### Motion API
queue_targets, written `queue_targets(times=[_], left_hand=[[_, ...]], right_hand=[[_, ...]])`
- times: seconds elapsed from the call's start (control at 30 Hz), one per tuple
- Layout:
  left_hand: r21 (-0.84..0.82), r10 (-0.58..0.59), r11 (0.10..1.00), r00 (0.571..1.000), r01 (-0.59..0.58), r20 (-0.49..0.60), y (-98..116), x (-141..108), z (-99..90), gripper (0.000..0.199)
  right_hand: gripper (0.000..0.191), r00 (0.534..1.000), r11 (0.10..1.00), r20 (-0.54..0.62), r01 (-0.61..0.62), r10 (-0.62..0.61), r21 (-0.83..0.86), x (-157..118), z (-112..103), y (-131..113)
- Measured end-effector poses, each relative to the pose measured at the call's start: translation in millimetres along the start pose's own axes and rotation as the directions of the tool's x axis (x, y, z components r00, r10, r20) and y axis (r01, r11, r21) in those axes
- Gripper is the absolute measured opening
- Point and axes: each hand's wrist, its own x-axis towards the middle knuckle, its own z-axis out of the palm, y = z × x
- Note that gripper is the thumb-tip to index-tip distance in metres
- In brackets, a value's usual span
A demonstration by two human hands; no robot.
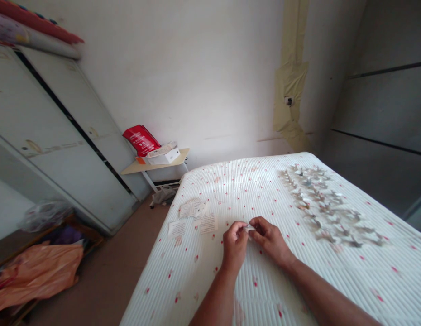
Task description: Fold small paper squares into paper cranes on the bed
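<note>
Over the middle of a white ribbed bedspread (203, 280) with small red flowers, my left hand (235, 239) and my right hand (269, 236) meet at their fingertips. Between them they pinch a small folded piece of paper (249, 227), whose shape is partly covered by the fingers. Printed paper squares (209, 223) lie to the left of my hands, some in a loose overlapping pile. On the right side of the bed, several small folded paper figures (319, 197) stand in rows.
A small table (139, 167) beyond the bed's far left corner bears a red bag (141, 140) and a white box (165, 156). Grey cabinets (61, 113) stand left. An orange plastic bag (44, 271) lies at the lower left.
</note>
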Motion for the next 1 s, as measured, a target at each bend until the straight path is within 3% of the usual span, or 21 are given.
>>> queue_targets(times=[0.3, 0.53, 0.77, 1.0], left_hand=[[-0.139, -0.126, 0.983, 0.991, 0.118, -0.047, 0, 2, 0.5, 0.015], [-0.131, -0.132, 0.984, 0.989, 0.123, -0.062, -3, 4, 1.3, 0.013], [-0.184, -0.140, 0.975, 0.989, 0.128, -0.055, 8, 2, 2.2, 0.011], [-0.152, -0.120, 0.982, 0.992, 0.114, -0.029, 3, 2, -0.3, 0.010]], right_hand=[[0.017, 0.995, 0.969, 0.087, -0.077, 0.058, 0.234, 2, -2, -3], [0.020, 0.989, 0.956, 0.097, -0.133, 0.111, 0.261, 4, -2, -3], [0.023, 0.981, 0.923, 0.141, -0.178, 0.137, 0.342, 3, -3, -4], [0.017, 0.976, 0.901, 0.184, -0.182, 0.116, 0.395, 5, -6, -3]])
